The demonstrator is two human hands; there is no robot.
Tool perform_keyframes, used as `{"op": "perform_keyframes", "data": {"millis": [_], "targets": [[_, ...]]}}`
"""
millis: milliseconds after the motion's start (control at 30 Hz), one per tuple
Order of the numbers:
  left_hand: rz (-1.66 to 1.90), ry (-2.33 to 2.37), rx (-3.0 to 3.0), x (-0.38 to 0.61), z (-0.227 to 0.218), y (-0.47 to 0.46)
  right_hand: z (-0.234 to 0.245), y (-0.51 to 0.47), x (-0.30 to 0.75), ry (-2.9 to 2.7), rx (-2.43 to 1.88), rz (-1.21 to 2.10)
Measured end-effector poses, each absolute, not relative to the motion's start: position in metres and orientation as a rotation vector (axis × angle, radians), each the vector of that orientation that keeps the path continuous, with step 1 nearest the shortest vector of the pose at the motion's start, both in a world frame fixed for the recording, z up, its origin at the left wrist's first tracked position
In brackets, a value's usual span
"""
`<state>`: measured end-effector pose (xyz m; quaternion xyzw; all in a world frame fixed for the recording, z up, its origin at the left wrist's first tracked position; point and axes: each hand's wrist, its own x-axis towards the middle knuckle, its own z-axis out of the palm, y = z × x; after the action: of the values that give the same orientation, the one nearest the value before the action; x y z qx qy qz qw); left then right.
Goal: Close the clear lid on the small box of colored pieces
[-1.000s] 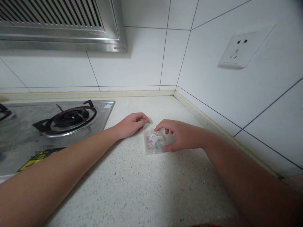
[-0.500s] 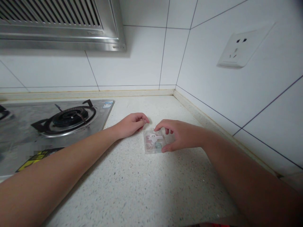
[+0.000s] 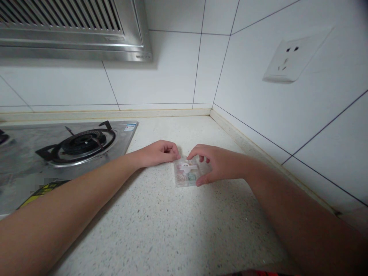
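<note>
- On my head feed, the clear box [image 3: 186, 184] lies flat on the counter, between the two hands and nearer the right.
- Inside it I make out a pinkish coil [image 3: 181, 178] and a greenish coil [image 3: 192, 177]; glare and blur hide what they are.
- I see the right hand [image 3: 220, 163] bent around the box's right side, forefinger at the far edge and thumb at the near one, so I judge it a light grip across the box.
- The left hand [image 3: 161, 152] has its fingers curled and its tips at the far left corner; I cannot tell whether they pinch the edge or only touch it.
- How far along: the box is in place, and the coils are inside. I cannot make out whether the lid is fastened or loose. With both hands at the box, I judge the handling unfinished.
- Further out I have the speckled counter [image 3: 161, 226], the stove [image 3: 21, 153] to the left, the range hood [image 3: 86, 52] above and a wall socket [image 3: 301, 53] to the right.
</note>
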<state>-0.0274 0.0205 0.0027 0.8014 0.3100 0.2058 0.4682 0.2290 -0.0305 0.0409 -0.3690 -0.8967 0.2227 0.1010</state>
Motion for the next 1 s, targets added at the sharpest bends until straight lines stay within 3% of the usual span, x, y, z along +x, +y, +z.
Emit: {"op": "perform_keyframes", "data": {"millis": [1000], "targets": [[0.439,0.838,2.036,-0.0285,0.0056,0.0209,0.0371,-0.0304,0.2287,-2.604,-1.229,0.719]]}}
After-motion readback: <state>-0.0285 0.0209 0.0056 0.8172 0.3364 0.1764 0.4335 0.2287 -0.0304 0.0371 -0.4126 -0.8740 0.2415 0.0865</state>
